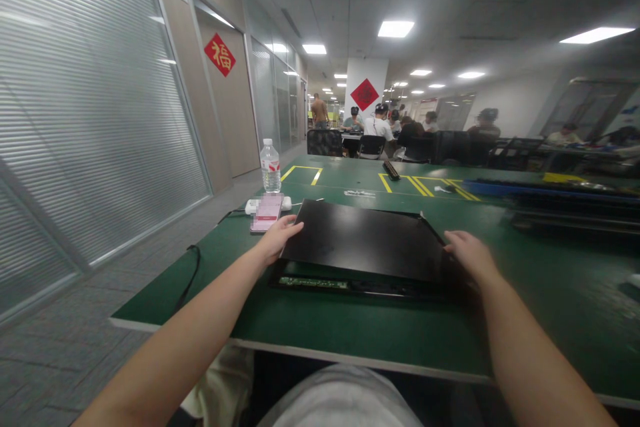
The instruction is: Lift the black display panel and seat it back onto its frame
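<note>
My left hand grips the left edge of a flat, glossy black screen panel, its thumb lying along the edge. At the opposite end, my right hand has its fingers closed on the panel's right edge. The panel is tilted, its near edge above a black frame on the table. A strip of green circuit board shows along the near left part of that frame. The panel hides the rest of what lies beneath.
The green table carries a phone, a water bottle, a white adapter and a dark ridged strip. Stacked black parts lie to the right. A black cable crosses the left edge. Several people sit farther back.
</note>
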### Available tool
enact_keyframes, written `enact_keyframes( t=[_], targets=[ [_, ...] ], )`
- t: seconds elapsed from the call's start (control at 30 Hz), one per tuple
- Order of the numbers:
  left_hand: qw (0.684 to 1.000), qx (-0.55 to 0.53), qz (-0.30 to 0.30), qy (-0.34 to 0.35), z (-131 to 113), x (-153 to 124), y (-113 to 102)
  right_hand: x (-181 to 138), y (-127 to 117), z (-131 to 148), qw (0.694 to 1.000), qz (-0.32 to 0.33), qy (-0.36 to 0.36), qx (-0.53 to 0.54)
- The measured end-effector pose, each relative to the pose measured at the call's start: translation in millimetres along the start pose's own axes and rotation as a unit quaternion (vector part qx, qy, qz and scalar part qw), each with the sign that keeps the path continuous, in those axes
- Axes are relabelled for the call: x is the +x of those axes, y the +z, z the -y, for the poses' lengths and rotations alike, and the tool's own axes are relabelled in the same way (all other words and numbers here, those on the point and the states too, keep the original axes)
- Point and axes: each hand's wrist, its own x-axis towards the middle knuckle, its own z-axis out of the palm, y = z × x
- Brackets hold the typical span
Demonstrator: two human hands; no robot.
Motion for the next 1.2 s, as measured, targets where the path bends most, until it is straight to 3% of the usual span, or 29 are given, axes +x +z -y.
enact_keyframes(
  t=[0.17,0.5,1.2],
  targets=[
    [0.999,-0.014,0.013,-0.028,-2,0,0,-3,0,3,1.000,-0.011,-0.011,-0.017],
    [0.998,0.009,0.053,-0.010,4,5,-4,4,3,-2,0.999,-0.021,-0.011,-0.038],
    [0.998,0.042,0.035,-0.004,6,5,-4,1,-1,3,0.996,-0.005,0.018,-0.087]
  ],
)
